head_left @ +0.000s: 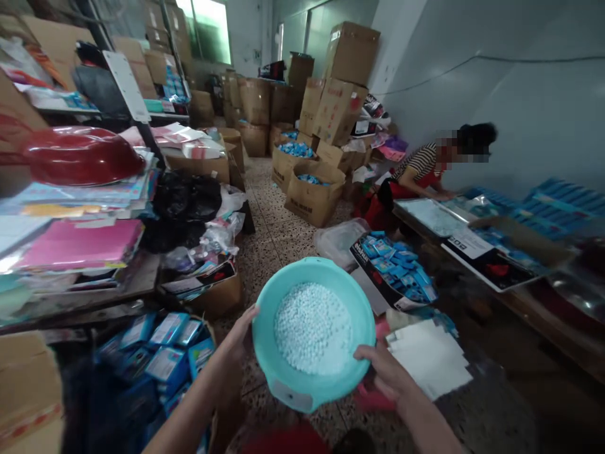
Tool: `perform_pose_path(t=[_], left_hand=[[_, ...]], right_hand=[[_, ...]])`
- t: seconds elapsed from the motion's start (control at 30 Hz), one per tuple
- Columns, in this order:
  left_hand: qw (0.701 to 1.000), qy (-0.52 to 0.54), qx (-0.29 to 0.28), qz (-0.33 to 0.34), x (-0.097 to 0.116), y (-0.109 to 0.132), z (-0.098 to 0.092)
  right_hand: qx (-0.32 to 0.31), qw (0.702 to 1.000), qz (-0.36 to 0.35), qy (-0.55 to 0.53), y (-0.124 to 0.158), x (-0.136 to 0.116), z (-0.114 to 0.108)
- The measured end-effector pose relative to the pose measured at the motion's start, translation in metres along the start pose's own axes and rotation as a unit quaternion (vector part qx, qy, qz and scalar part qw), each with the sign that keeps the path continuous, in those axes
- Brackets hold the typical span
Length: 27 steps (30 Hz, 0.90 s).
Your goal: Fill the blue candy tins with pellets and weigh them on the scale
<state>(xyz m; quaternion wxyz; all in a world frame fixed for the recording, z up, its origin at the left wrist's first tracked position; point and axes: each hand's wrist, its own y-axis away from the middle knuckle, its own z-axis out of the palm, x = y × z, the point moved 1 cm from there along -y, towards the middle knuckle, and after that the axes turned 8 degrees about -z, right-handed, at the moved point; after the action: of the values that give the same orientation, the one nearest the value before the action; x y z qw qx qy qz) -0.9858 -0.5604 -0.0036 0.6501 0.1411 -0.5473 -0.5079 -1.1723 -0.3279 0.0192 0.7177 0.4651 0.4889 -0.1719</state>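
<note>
The head view looks forward and down, a turquoise basin (363, 309) near below.

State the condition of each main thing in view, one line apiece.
Turquoise basin: partly filled, held in both hands
Pale pellets: loose, in the basin
Left hand: closed on basin's left rim
Right hand: closed on basin's right rim
Front aisle carton: open, blue packets inside
Top stacked carton: appears shut
White sheets: stacked unevenly
</note>
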Motion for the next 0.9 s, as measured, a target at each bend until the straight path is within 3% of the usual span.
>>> perform_pose_path(t=[0.07, 0.17, 0.23, 0.37, 0.53, 0.67, 0.73, 0.83, 0.9], left_hand=[[0.999, -0.031, 0.021, 0.011, 0.012, -0.026, 0.027], [0.993, -0.06, 0.097, 0.04, 0.019, -0.054, 0.05], [0.986, -0.06, 0.138, 0.067, 0.026, -0.071, 0.059], [0.98, -0.04, 0.167, 0.103, 0.065, -0.115, 0.074], [0.975, -0.014, 0.196, 0.1, 0.134, -0.198, 0.092], [0.989, -0.023, 0.12, 0.085, 0.196, -0.263, 0.126], [0.994, -0.032, 0.085, 0.068, 0.234, -0.285, 0.142], [0.992, -0.022, 0.099, 0.077, 0.298, -0.318, 0.162], [0.992, -0.026, 0.083, 0.095, 0.338, -0.35, 0.174]], right_hand=[[-0.015, 1.0, 0.021, 0.018, -0.031, -0.025, -0.016], [-0.063, 0.996, 0.007, 0.058, -0.078, -0.062, -0.023], [-0.08, 0.99, -0.069, 0.098, -0.114, -0.087, -0.015], [-0.007, 0.961, -0.219, 0.171, -0.193, -0.129, 0.019], [-0.076, 0.956, -0.238, 0.155, -0.306, -0.167, 0.062], [0.001, 0.967, -0.212, 0.139, -0.4, -0.209, 0.075], [-0.012, 0.965, -0.22, 0.14, -0.438, -0.234, 0.088], [-0.049, 0.968, -0.217, 0.119, -0.49, -0.273, 0.116], [-0.028, 0.975, -0.201, 0.095, -0.53, -0.295, 0.132]])
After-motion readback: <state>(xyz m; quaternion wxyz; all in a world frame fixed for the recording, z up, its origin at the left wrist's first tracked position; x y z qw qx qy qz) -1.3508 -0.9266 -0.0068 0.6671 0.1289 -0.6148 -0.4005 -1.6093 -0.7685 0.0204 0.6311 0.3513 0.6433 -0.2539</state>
